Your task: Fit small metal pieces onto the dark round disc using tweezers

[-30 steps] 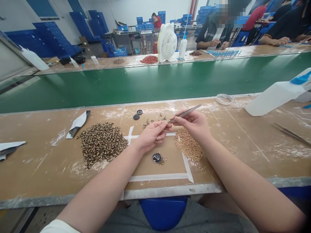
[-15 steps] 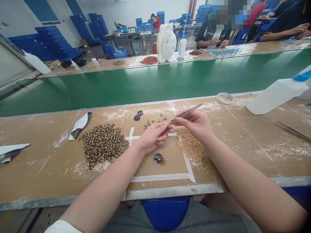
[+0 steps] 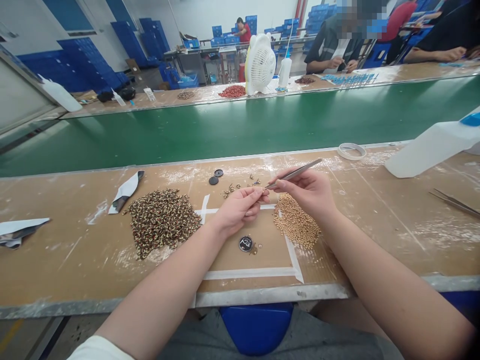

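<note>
My right hand [image 3: 309, 192] is closed around metal tweezers [image 3: 300, 170], whose tips point down and left to my left fingertips. My left hand [image 3: 242, 209] is pinched shut; whatever it holds is too small to make out. Just beyond the hands lie several loose small gold-and-dark pieces [image 3: 229, 190]. To the left spreads a large pile of gold, dark and red pieces [image 3: 161, 220]. A pile of small gold beads [image 3: 298, 222] sits beneath my right hand. Nearer to me rests a round black dish [image 3: 245, 244] with shiny contents, a few tiny bits beside it.
Two black round caps [image 3: 213, 180] lie behind my left hand. A tape roll [image 3: 351, 151], a large white bottle [image 3: 423, 150] and other tweezers [image 3: 455, 201] are on the right. Beyond runs a green belt [image 3: 210, 132], with a white fan [image 3: 260, 65] and a co-worker [image 3: 333, 50] across it.
The whole view has shifted slightly, so things sit a little further right. My hands keep the same pose, tweezer tips still at the left fingertips.
</note>
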Tool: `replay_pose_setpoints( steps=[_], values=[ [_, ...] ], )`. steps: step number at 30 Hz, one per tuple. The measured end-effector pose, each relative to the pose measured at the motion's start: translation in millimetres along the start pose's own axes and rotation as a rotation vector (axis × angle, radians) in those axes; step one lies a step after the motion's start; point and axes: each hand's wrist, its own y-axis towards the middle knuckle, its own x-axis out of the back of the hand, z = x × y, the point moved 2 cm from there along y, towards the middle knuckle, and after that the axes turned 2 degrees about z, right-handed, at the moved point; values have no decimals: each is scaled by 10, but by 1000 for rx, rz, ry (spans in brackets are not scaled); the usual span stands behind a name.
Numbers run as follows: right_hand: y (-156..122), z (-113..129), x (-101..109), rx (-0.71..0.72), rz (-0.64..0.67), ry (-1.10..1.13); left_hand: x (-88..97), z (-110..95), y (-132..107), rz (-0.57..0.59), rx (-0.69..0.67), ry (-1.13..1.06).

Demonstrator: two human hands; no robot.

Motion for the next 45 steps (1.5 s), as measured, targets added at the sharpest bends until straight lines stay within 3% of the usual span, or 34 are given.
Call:
replay_pose_setpoints(
  steps=[8,14,21,45],
  values=[
    [-42,70,-53,159,-47,-141,-23,-4,-3,-70,24,-99],
    [-79,69,-77,159,-100,-195,-28,6,6,-122,35,-220],
    [-136,66,-107,278,-90,-365,-45,16,-1,-129,39,-264],
    [-121,41,-103,313,-91,-499,-32,50,10,-125,28,-258]
  ],
)
